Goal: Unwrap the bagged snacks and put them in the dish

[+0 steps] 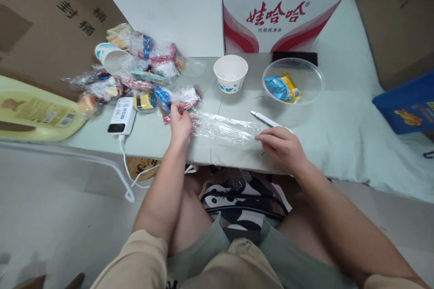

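Note:
A clear plastic bag [225,127] is stretched flat between my hands just above the cloth. My left hand [181,123] pinches its left end, where something red shows by the fingers. The bag's right end is gripped in the fingertips of my right hand [280,144]. Beside that hand lies a white pen-like tool [266,118] with a metal tip. Behind the bag stands a white paper bowl [230,73] with blue leaf marks. To its right, a clear plastic bowl [307,86] holds a blue packet [276,86] and a yellow packet [289,86].
Wrapped snacks [135,83] pile up at the left around a tipped paper cup [113,58]. A white power bank [122,115] with a cable lies near the front edge. White cartons [288,16] stand at the back, and a yellow jug [37,110] lies far left.

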Demonstrator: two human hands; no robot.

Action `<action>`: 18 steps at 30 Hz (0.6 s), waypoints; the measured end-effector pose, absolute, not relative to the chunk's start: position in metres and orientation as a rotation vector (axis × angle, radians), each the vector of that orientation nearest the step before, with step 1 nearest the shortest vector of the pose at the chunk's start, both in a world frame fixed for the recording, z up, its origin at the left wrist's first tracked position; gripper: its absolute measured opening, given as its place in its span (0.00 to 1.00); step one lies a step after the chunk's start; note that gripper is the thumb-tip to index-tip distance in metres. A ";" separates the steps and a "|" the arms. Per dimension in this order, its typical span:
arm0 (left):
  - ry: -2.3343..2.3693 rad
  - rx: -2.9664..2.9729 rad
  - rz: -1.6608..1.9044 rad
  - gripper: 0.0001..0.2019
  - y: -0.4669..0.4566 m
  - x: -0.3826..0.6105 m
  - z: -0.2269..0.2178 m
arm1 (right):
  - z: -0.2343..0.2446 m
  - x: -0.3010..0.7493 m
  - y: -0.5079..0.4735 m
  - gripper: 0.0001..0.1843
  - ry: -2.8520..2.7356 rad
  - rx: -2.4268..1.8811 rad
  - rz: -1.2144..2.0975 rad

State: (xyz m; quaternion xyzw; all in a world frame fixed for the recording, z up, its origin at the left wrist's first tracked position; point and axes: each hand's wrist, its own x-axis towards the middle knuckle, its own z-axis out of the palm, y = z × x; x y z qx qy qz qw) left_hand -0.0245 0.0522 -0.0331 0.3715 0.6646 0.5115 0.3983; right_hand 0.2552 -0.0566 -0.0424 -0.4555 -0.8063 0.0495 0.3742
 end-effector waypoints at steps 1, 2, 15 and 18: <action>1.699 0.937 1.284 0.12 0.053 -0.026 -0.033 | -0.040 0.256 -0.058 0.13 -2.073 -1.151 0.172; 1.710 0.937 1.270 0.12 0.053 -0.027 -0.033 | -0.038 0.257 -0.060 0.13 -2.105 -1.140 0.234; 1.161 1.011 1.007 0.15 0.039 -0.019 -0.021 | -0.006 0.269 -0.069 0.12 -1.534 -1.501 0.593; 0.964 0.952 0.893 0.17 0.033 -0.014 -0.014 | -0.012 0.273 -0.063 0.10 -1.275 -1.531 0.625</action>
